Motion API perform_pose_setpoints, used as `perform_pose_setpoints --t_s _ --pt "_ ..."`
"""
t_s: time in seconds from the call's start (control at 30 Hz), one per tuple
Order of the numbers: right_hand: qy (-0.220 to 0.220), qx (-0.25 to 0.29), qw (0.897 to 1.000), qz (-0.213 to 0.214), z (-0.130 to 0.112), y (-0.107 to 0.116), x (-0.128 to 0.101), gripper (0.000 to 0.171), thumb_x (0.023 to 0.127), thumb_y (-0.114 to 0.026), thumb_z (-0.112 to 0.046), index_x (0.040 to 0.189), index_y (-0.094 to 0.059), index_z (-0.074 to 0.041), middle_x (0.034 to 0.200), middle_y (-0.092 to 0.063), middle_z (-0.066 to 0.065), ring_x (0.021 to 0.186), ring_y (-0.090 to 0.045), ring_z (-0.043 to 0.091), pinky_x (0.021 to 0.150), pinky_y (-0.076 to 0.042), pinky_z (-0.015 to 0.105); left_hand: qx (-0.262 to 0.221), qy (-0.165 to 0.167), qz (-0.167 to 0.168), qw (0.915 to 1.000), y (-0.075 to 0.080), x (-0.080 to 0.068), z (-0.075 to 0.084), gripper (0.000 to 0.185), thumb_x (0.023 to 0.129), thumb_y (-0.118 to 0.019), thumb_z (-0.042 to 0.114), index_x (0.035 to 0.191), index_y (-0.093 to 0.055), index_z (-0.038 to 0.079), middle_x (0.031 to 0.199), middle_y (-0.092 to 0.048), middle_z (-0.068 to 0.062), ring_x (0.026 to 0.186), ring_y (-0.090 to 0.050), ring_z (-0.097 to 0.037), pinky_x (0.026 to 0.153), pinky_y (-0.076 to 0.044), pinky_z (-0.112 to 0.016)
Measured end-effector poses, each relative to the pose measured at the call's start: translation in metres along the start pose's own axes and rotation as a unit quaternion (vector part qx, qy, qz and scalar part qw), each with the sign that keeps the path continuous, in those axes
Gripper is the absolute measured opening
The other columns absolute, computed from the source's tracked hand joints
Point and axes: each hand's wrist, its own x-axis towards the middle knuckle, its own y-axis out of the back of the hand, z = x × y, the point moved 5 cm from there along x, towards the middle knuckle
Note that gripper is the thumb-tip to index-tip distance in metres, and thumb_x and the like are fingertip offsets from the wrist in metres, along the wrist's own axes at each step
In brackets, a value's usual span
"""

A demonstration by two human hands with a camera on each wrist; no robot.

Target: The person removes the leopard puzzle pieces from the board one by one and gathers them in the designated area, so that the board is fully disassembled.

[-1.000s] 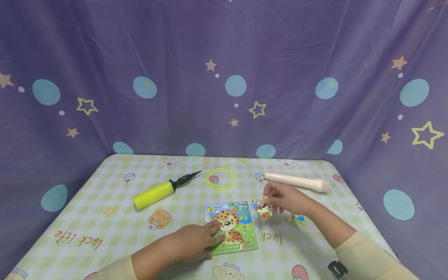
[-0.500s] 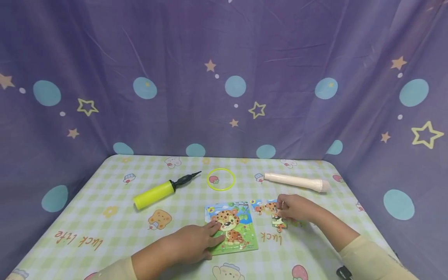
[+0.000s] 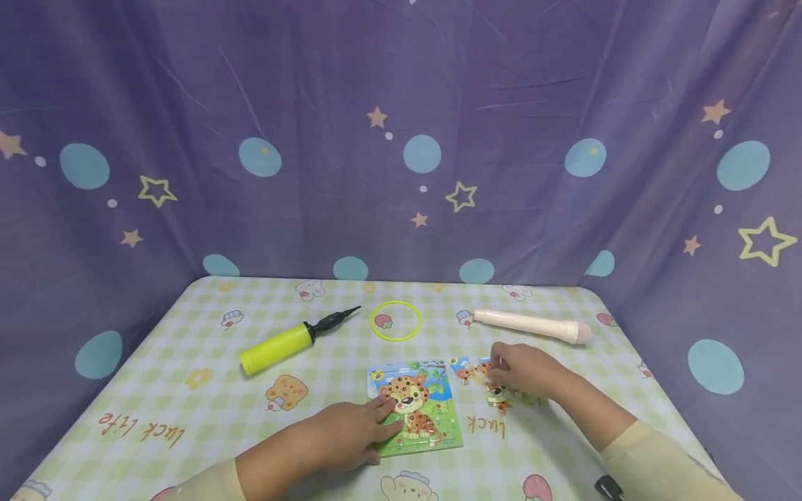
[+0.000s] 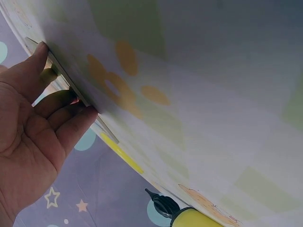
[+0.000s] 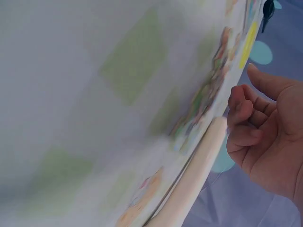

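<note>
From my head feed I see the left hand (image 3: 344,435) laid across the left part of the puzzle board (image 3: 435,403) in the lower middle of the frame, its fingertips on the picture. The left wrist feed gives me what that one hides: the palm, and the board seen edge-on as a thin pale slab at the left of the frame, with one digit touching the near rim and another farther along; the middle ones bend over the picture side.

To the right of the board in the head frame, the right hand (image 3: 526,372) covers some of the loose puzzle pieces (image 3: 498,396). I can't tell there whether it touches them. The right wrist feed shows me its underside at right: fingers loosely bent, thumb well apart, nothing held. The pieces look blurred and edge-on there.

The board shows a seated spotted cub on green grass under blue sky, leaves at upper right. The pieces carry orange spotted fur and a dark nose; one blue corner piece has a small yellow mark.

Farther up the head frame I see a yellow-and-black pump (image 3: 276,350) at left, a yellow ring (image 3: 397,339) mid-frame and a cream microphone (image 3: 529,325) at right.
</note>
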Motion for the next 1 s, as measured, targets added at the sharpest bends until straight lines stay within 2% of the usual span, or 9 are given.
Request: perform_pose_setpoints --t_s 0.3,0.4,0.6,0.77,0.87,1.0 --pt "0.065 0.002 0.998 0.006 -0.042 -0.004 0.007 0.015 0.094 -0.064 -0.039 0.091 -0.057 -0.027 0.068 -0.054 -0.010 0.056 -0.048 0.008 0.053 -0.041 0.028 0.004 -0.008 0.009 0.9999 -0.001 -0.001 0.000 0.060 0.094 -0.059 0.046 0.150 -0.041 0.031 0.159 -0.032 -0.005 0.146 -0.032 -0.022 0.100 -0.050 -0.033" --pt "0.092 0.018 0.996 -0.003 -0.059 -0.007 0.008 0.014 0.095 -0.063 -0.040 0.093 -0.057 -0.027 0.070 -0.054 -0.011 0.058 -0.047 0.007 0.054 -0.042 0.026 0.007 -0.008 0.015 0.9998 -0.001 -0.002 0.000 0.060 0.094 -0.059 0.046 0.150 -0.041 0.031 0.159 -0.033 -0.005 0.146 -0.032 -0.022 0.099 -0.050 -0.033" --pt "0.135 0.102 0.984 -0.053 -0.093 -0.025 0.013 0.024 0.095 -0.064 -0.038 0.110 -0.059 -0.019 0.085 -0.060 -0.009 0.066 -0.055 0.008 0.060 -0.048 0.026 0.001 0.003 0.019 0.9998 -0.002 -0.003 0.000 0.060 0.094 -0.059 0.048 0.149 -0.041 0.034 0.160 -0.031 -0.003 0.146 -0.032 -0.022 0.090 -0.054 -0.032" --pt "0.144 0.151 0.971 -0.116 -0.118 -0.051 0.015 0.044 0.094 -0.066 -0.037 0.129 -0.053 -0.014 0.092 -0.062 -0.010 0.072 -0.063 0.008 0.066 -0.052 0.024 -0.038 0.043 0.017 0.9982 -0.004 -0.006 -0.003 0.060 0.092 -0.058 0.051 0.148 -0.037 0.045 0.164 -0.020 -0.007 0.149 -0.024 -0.028 0.090 -0.055 -0.041" --pt "0.143 0.164 0.965 -0.145 -0.129 -0.065 0.015 0.054 0.092 -0.068 -0.038 0.136 -0.047 -0.013 0.088 -0.064 -0.009 0.066 -0.063 0.009 0.062 -0.053 0.025 -0.065 0.066 0.014 0.9956 -0.004 -0.008 -0.005 0.059 0.091 -0.058 0.053 0.146 -0.037 0.050 0.164 -0.015 -0.013 0.150 -0.020 -0.034 0.093 -0.053 -0.049" --pt "0.128 0.169 0.964 -0.161 -0.134 -0.074 0.017 0.055 0.091 -0.069 -0.037 0.136 -0.048 -0.012 0.082 -0.065 -0.006 0.054 -0.061 0.013 0.053 -0.054 0.028 -0.063 0.072 0.012 0.9954 -0.004 -0.009 -0.005 0.058 0.091 -0.057 0.055 0.145 -0.038 0.050 0.163 -0.018 -0.014 0.149 -0.022 -0.035 0.094 -0.053 -0.049"
